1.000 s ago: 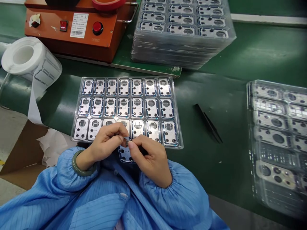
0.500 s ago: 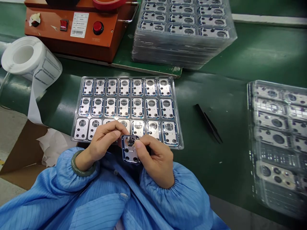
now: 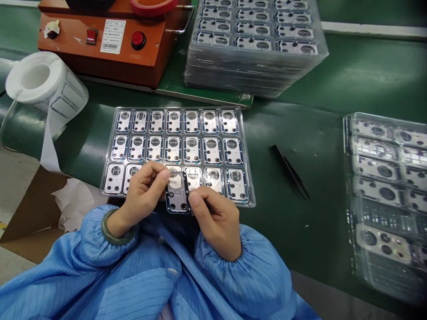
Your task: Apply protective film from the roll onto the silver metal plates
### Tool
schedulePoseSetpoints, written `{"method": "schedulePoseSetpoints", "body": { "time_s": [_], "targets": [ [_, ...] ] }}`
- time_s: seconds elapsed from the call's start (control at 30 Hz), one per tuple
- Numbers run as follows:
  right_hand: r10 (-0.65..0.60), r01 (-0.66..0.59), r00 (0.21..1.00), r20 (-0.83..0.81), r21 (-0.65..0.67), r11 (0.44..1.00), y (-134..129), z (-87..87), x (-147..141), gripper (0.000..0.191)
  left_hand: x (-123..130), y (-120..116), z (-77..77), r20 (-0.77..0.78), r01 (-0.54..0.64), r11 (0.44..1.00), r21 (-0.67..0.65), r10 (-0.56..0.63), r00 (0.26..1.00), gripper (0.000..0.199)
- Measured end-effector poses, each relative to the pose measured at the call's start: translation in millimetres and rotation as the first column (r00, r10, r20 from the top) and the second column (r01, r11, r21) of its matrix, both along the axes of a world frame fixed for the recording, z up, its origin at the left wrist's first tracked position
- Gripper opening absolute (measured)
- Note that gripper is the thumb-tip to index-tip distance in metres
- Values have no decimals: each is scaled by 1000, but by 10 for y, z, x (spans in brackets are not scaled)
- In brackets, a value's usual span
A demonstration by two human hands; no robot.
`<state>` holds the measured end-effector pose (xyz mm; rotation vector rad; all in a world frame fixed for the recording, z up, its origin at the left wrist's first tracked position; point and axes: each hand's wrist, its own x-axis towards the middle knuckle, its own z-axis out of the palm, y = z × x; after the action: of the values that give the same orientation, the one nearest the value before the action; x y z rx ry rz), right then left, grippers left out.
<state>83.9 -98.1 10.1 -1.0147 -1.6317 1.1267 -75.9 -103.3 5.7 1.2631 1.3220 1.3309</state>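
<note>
A silver plate with a dark blue rim [image 3: 178, 195], with one large and several small holes, is held upright between both hands. My left hand [image 3: 144, 190] pinches its upper left corner with thumb and fingers. On its right edge, my right hand [image 3: 216, 218] grips with the thumb in front and fingers curled behind. Behind the plate lies a clear tray [image 3: 251, 178] with three rows of similar metal plates. The near row is partly hidden by my hands.
Black tweezers [image 3: 291, 172] lie right of the tray. A tall stack of filled trays [image 3: 253, 66] stands behind, beside an orange machine [image 3: 83, 58]. A label roll [image 3: 46, 82] is at left, above a cardboard box [image 3: 30, 213]. More trays [image 3: 383, 213] lie at right.
The plate has moved up and stands more upright. My left hand has shifted up to its top left corner; my right hand has slid slightly down its right edge.
</note>
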Motion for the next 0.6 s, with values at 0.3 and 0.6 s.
{"method": "schedulePoseSetpoints", "body": {
  "time_s": [0.3,0.6],
  "targets": [
    [42,-43,998,55,1,999,-1,6,6,12,43,-19,-47,-71,-136,990,41,139,988,16],
    [49,-51,995,92,16,999,-11,-26,-2,11,58,-24,-53,-178,-211,970,119,230,957,14]
  ]
}}
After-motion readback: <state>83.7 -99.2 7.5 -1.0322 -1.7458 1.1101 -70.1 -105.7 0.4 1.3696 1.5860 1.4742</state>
